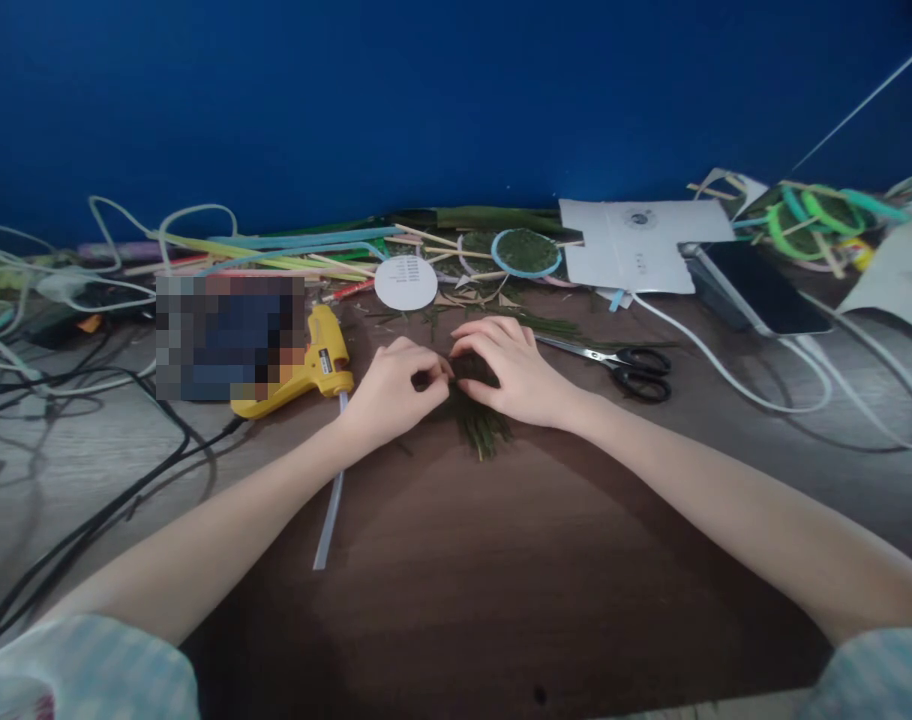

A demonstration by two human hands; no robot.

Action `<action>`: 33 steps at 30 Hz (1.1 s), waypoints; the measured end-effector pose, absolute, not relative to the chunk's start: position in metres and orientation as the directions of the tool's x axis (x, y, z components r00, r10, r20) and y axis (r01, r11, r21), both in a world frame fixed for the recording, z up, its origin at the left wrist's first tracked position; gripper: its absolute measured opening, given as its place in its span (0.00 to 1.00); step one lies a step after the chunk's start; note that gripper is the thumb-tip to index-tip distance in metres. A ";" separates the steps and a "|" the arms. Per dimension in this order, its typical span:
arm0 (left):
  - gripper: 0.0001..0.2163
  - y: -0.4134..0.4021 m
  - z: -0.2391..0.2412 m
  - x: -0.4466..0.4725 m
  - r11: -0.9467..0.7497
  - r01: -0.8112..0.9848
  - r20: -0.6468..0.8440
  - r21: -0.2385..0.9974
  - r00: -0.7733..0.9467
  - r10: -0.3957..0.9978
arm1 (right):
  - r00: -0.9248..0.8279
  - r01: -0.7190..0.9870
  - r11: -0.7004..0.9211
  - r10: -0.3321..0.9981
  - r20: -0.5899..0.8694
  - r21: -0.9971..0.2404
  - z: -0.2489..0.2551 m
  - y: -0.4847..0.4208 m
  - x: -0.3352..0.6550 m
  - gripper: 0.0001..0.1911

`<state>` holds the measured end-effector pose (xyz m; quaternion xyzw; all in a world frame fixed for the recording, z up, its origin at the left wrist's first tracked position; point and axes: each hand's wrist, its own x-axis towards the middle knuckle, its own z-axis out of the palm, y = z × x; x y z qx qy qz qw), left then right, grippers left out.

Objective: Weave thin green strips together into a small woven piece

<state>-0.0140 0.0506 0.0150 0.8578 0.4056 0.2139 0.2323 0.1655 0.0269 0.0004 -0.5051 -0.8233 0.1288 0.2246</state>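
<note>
Bundle of green needle-like strands [483, 430] pinched between two hands, its loose ends fanned toward the near side of the counter [531, 520].
The bundle's long axis is laid roughly near to far, the near end slanted slightly right; the far part is hidden by fingers. Its upper end is pinched by the narrowed fingertips of the left hand [403, 388] from the left. It is overhung more closely by the right hand [514, 372], curved in from the right; whether it is gripped there cannot be told.
</note>
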 end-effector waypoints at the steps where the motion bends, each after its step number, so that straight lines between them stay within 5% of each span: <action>1: 0.07 0.051 0.015 -0.014 -0.565 0.595 0.181 0.571 0.581 0.794 | -0.387 0.774 0.453 0.891 0.236 -0.441 0.001 0.027 0.166 0.11; 33: 0.06 0.051 0.014 -0.014 -0.550 0.592 0.180 0.589 0.568 0.803 | -0.419 0.647 0.527 0.850 0.320 -0.551 0.002 0.027 0.171 0.04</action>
